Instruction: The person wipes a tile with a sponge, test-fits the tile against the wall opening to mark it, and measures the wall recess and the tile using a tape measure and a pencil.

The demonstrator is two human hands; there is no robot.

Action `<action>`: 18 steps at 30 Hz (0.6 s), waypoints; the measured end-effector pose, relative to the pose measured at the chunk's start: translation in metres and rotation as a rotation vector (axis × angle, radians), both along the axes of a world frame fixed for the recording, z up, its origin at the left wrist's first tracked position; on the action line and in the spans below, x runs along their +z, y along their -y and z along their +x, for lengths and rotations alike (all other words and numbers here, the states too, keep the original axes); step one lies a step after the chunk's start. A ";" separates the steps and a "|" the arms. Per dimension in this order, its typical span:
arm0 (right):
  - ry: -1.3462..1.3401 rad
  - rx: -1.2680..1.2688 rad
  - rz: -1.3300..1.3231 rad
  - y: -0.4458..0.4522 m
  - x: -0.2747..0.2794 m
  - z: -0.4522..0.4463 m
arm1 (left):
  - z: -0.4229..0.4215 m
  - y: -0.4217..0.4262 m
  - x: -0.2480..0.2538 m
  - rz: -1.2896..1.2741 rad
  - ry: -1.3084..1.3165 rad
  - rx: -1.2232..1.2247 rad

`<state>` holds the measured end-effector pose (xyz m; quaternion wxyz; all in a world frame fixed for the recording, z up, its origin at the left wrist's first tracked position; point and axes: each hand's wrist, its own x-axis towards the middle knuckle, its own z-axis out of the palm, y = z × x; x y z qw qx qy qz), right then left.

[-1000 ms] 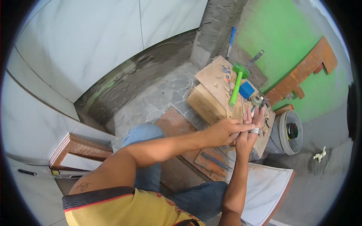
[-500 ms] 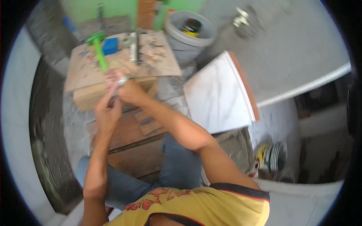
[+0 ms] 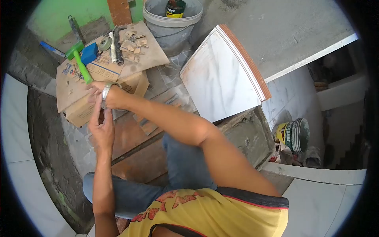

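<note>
My right hand (image 3: 103, 93) reaches in from the right, just past the near edge of the cardboard on the box. Its fingers look extended and slightly apart, and a pale band (image 3: 106, 91) lies across it. Just below, my left hand (image 3: 102, 128) points upward with its index finger and thumb apart, the fingertips close to the band. Whether they touch it is unclear. The green mallet (image 3: 81, 67) lies on the cardboard (image 3: 152, 51), its handle end near my right fingers. Beside it are a blue block (image 3: 89, 53), a tape roll (image 3: 105, 43) and a hammer (image 3: 118, 47).
Wood scraps (image 3: 132, 44) lie on the cardboard. Behind it stands a grey bucket (image 3: 169, 33) holding a small can (image 3: 175, 10). White tiles (image 3: 219, 79) lean at the right, near a paint bucket (image 3: 294, 135). Brown boards (image 3: 124, 134) cover the floor before my legs.
The view has turned right, so the box and my hands now appear at the left. My hands have stayed close together, and the pale band is still at my right hand.
</note>
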<state>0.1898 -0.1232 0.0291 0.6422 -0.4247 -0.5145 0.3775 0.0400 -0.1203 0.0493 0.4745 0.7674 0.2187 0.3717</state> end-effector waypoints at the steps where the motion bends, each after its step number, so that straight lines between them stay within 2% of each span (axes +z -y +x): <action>1: 0.072 -0.105 -0.053 -0.008 -0.002 -0.001 | 0.002 0.000 -0.002 0.024 -0.005 -0.023; 4: 0.146 -0.270 -0.156 -0.023 -0.023 0.005 | 0.009 0.009 -0.002 0.144 0.000 0.008; 5: 0.118 -0.320 -0.149 -0.028 -0.032 0.006 | 0.008 0.011 0.002 0.085 -0.079 0.035; 6: 0.086 -0.357 -0.138 -0.034 -0.040 0.007 | 0.009 0.011 0.002 0.155 -0.054 0.040; 8: -0.147 -0.203 -0.153 -0.047 -0.050 0.006 | 0.011 0.005 -0.001 0.302 -0.005 0.034; 11: -0.294 0.131 -0.494 -0.023 -0.004 0.005 | 0.007 0.017 0.018 0.212 -0.082 -0.023; 13: -0.605 0.356 -0.212 -0.053 -0.054 0.016 | 0.005 0.013 0.000 0.258 -0.123 0.007; 14: -0.349 -0.004 -0.283 -0.053 -0.038 0.008 | 0.007 0.015 -0.003 0.207 -0.084 -0.007; 15: -0.422 -0.117 -0.207 -0.065 -0.047 0.013 | 0.008 0.018 -0.002 0.159 -0.051 -0.027; 16: -0.433 -0.243 -0.212 -0.064 -0.038 0.017 | 0.008 0.022 0.009 0.035 -0.126 -0.060; 17: -0.640 -0.318 -0.107 -0.071 -0.034 0.020 | 0.011 0.021 0.002 0.015 -0.084 -0.058; 18: -0.748 -0.338 -0.109 -0.062 -0.020 0.026 | 0.011 0.018 -0.004 0.001 -0.050 -0.039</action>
